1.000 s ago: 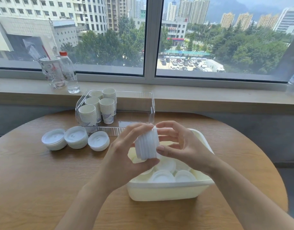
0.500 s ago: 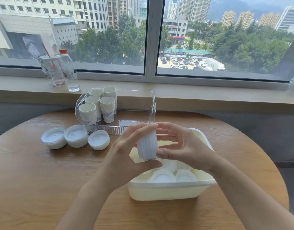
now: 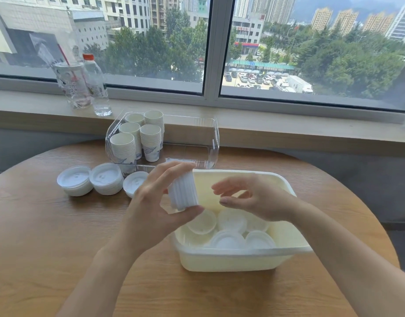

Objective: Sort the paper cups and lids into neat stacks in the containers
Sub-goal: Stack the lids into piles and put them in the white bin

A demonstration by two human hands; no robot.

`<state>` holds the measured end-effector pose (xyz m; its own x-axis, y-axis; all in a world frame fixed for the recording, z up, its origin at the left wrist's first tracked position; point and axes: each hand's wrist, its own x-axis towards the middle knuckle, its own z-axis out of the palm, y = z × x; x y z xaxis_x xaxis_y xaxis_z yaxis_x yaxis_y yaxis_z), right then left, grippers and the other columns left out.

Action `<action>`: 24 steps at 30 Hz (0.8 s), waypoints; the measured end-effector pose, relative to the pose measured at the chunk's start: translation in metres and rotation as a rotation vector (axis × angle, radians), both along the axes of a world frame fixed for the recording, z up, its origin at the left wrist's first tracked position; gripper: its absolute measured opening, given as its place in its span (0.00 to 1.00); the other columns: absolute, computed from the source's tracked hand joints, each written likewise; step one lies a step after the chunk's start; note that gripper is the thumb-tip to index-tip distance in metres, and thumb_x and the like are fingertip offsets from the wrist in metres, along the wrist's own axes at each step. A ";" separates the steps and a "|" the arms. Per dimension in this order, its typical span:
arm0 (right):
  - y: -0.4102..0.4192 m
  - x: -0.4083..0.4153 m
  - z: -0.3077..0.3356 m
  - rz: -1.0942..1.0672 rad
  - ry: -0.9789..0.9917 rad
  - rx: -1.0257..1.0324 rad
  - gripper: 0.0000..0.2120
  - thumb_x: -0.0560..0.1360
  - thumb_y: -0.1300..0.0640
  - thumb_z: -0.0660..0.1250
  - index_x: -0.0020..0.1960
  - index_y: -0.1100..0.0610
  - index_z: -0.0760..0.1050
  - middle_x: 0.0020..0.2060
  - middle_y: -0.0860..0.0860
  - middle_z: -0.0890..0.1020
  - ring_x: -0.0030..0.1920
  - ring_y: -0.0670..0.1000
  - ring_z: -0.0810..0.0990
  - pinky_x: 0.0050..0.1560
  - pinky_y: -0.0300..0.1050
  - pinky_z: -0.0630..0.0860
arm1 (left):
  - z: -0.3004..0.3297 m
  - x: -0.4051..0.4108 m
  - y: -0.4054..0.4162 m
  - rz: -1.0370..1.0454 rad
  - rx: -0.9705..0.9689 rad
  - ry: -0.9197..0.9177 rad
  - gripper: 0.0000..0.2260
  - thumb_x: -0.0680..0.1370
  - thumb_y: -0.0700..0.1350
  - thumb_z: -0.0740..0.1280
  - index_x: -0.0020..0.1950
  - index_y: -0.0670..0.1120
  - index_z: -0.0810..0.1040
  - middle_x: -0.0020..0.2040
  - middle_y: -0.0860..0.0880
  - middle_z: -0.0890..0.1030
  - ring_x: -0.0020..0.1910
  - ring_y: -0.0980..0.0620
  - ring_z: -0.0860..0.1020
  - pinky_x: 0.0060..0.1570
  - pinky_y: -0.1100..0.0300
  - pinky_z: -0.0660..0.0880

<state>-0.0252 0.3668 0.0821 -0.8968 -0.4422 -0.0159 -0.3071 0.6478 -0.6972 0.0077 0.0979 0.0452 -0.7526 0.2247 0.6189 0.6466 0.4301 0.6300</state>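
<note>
While my left hand [image 3: 155,209] grips the stack of lids [image 3: 182,193] at frame centre, above the cream tub's [image 3: 231,259] left edge, my right hand [image 3: 254,197] hovers just right, fingers loose, holding nothing.

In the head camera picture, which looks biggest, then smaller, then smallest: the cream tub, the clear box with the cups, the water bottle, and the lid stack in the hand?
1. cream tub
2. clear box, though it sits farther away, so the two may really be close in size
3. water bottle
4. lid stack gripped by the left hand, looking only slightly smaller while much nearer
</note>
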 end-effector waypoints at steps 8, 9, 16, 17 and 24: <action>-0.023 -0.033 -0.016 0.185 -0.076 0.592 0.17 0.84 0.50 0.67 0.72 0.45 0.76 0.65 0.44 0.80 0.64 0.47 0.78 0.65 0.44 0.74 | -0.006 -0.002 -0.009 0.000 -0.011 0.008 0.32 0.72 0.58 0.79 0.74 0.60 0.74 0.71 0.60 0.74 0.73 0.56 0.72 0.60 0.71 0.73; -0.025 -0.035 -0.019 0.195 -0.084 0.630 0.17 0.84 0.50 0.66 0.72 0.45 0.76 0.66 0.46 0.80 0.65 0.48 0.78 0.66 0.46 0.74 | -0.007 -0.002 -0.009 -0.002 -0.011 0.006 0.32 0.72 0.58 0.79 0.74 0.60 0.73 0.71 0.60 0.74 0.72 0.56 0.72 0.60 0.70 0.73; -0.037 -0.044 -0.036 0.284 -0.129 0.786 0.17 0.85 0.52 0.64 0.73 0.48 0.76 0.68 0.48 0.80 0.68 0.52 0.77 0.70 0.48 0.72 | -0.009 -0.001 -0.014 0.007 -0.005 0.011 0.32 0.72 0.59 0.78 0.74 0.59 0.74 0.71 0.60 0.75 0.71 0.59 0.72 0.60 0.71 0.72; -0.038 -0.044 -0.038 0.282 -0.134 0.792 0.17 0.85 0.52 0.63 0.73 0.48 0.77 0.69 0.47 0.80 0.68 0.52 0.77 0.70 0.46 0.71 | -0.009 -0.001 -0.014 0.006 -0.004 0.013 0.32 0.72 0.58 0.79 0.74 0.58 0.74 0.71 0.60 0.75 0.71 0.58 0.72 0.60 0.71 0.72; -0.041 -0.040 -0.045 0.222 -0.144 0.756 0.15 0.84 0.53 0.62 0.67 0.47 0.82 0.65 0.43 0.83 0.65 0.50 0.79 0.62 0.40 0.71 | -0.008 0.001 -0.014 0.000 -0.002 0.006 0.32 0.72 0.58 0.79 0.74 0.59 0.74 0.70 0.59 0.75 0.71 0.56 0.73 0.62 0.73 0.69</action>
